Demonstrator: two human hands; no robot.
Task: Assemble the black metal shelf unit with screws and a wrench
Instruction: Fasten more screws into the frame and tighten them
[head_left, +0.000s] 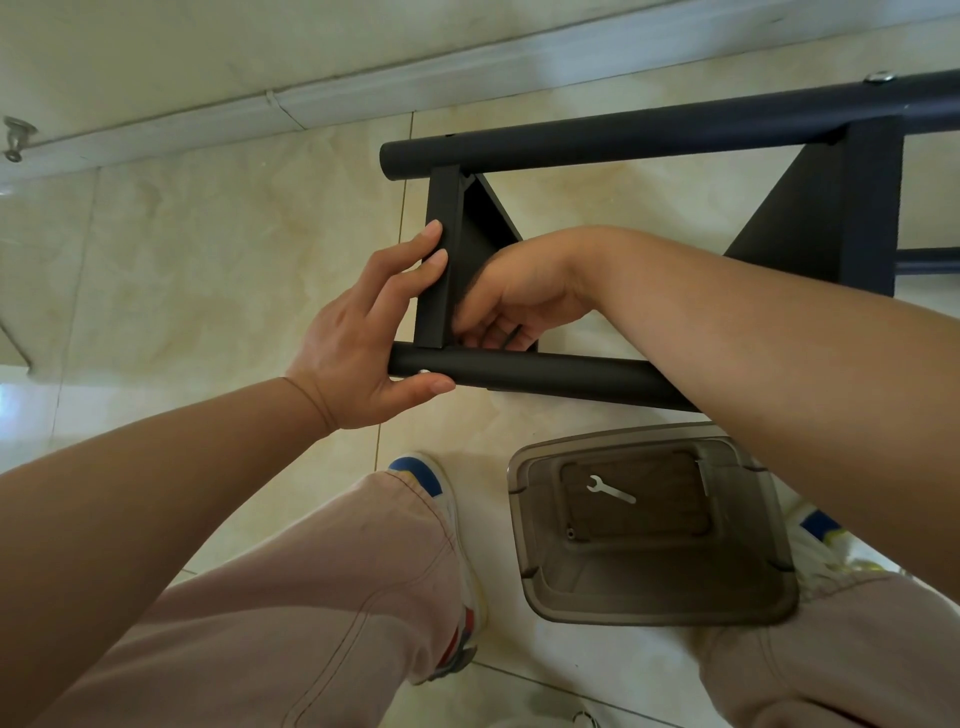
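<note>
Knees in pale trousers fill the bottom edge, at 6 o'clock of the frame; one shoe (441, 525) shows between them.

Item 1, plastic bin (524, 530): on the tiled floor (208, 234) between my feet, at 5 o'clock from the joint. It holds the wrench (610, 488), lying loose and untouched, and a small screw (570, 533) near its lower left corner.

Item 2, shelf frame: near tube (545, 375) runs 9 to 3 o'clock; crossbar (439, 270) stands on it, long axis 12 to 6, reaching up to the far tube (623, 130). A bright screw head (422, 371) shows on the near tube just under the crossbar's foot.

Item 3, left hand (363, 343): nearer the screw. Straight fingers press flat on the crossbar's outer face; the thumb lies under the tube, at 5 o'clock of the screw head. Nothing gripped.

Item 4, right hand (511, 306): at 3 o'clock of the crossbar, fingers curled inside the corner, a thin dark thing against the palm. Whether it is held, I cannot tell.

Hidden: right fingertips, any nut behind the crossbar, the frame's right end. The wrench, I judge, is wanted next, and lies closer to my right hand.
</note>
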